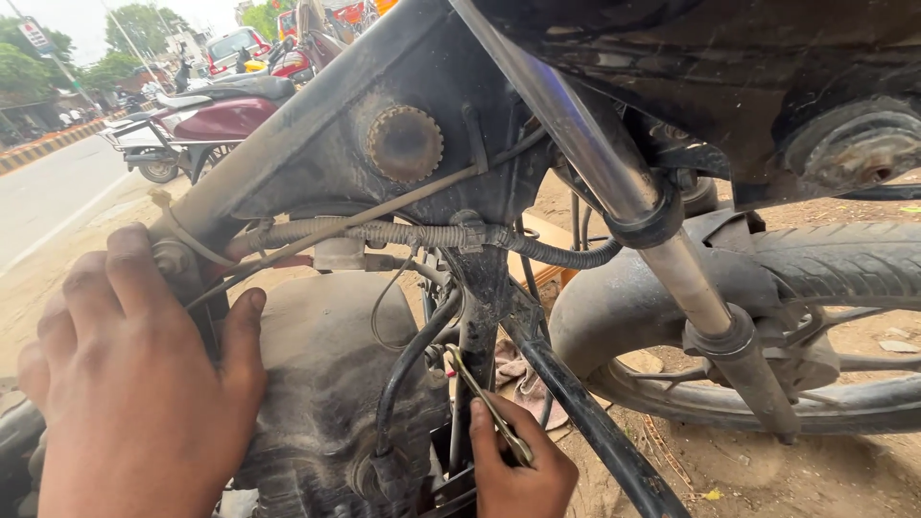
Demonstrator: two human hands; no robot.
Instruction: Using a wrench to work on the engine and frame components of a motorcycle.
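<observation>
A stripped, dusty motorcycle frame (317, 134) fills the view, with a rusty round cap (404, 144) on its neck. My left hand (134, 384) rests flat on the grimy engine (317, 384) below the frame. My right hand (518, 465) is low in the middle, closed around a slim metal spanner (484, 403). The spanner's head reaches up to a fitting beside the black down tube (477, 336). A ribbed cable sleeve (432, 234) and thin wires run across under the neck.
The front fork (662, 249) slants down to the front wheel (825, 288) on the right. A rag (523, 379) lies on the dirt behind the tube. Parked scooters (201, 120) stand at the back left beside a road (48, 192).
</observation>
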